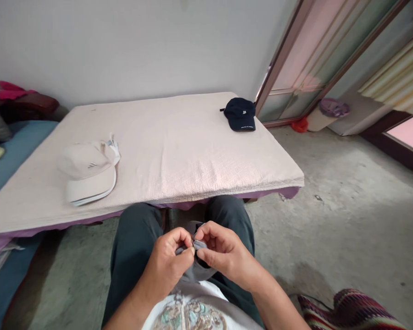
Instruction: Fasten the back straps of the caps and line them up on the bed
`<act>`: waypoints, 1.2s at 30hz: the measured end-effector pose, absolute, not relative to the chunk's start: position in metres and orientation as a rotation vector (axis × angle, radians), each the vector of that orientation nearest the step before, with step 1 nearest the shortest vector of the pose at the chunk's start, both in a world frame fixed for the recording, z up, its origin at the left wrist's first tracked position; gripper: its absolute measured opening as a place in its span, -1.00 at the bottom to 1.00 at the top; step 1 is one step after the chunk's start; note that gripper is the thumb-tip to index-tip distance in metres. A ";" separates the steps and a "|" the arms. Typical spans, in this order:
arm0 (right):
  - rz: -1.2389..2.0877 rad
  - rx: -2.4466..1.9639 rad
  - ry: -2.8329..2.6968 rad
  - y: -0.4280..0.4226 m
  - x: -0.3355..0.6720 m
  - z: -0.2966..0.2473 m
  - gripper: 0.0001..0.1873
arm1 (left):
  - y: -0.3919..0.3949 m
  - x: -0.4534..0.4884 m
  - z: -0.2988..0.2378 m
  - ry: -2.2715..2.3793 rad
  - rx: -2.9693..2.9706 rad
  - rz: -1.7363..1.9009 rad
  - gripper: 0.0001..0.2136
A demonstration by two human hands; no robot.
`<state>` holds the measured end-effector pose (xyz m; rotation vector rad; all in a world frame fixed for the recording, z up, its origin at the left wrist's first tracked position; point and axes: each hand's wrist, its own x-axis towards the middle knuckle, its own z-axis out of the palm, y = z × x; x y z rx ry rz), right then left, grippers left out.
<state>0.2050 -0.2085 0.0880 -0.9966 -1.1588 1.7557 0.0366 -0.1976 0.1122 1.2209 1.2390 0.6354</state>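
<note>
A grey cap [198,274] lies in my lap between my thighs, largely covered by my hands. My left hand [170,259] pinches its strap near a small metallic piece, thumb and forefinger together. Opposite it, my right hand [223,250] also grips the cap's strap between thumb and fingers, the tips almost touching the left ones. The dark opening of the cap shows under my right thumb. Fine detail at the fingertips is too small to make out. On the bed, a beige cap [89,167] rests at the left and a navy cap [241,114] at the far right.
A low bed [179,142] with a pale cover stands directly before my knees. Left of it are a blue mattress [27,137] and cushions. A waste bin [325,117] stands by the sliding door, and a striped woven cloth [354,309] lies at lower right.
</note>
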 end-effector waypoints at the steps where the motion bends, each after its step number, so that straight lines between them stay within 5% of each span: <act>1: 1.716 -1.024 -1.237 -0.209 0.207 0.091 -0.76 | -0.197 0.036 0.113 1.239 1.221 0.619 -0.92; 9: 1.385 -1.193 -1.684 -0.207 0.214 0.112 -0.86 | -0.195 0.035 0.114 1.172 1.179 0.562 -0.92; 36: 1.307 -1.132 -1.810 -0.202 0.219 0.106 -0.73 | -0.194 0.038 0.118 1.072 1.092 0.494 -0.90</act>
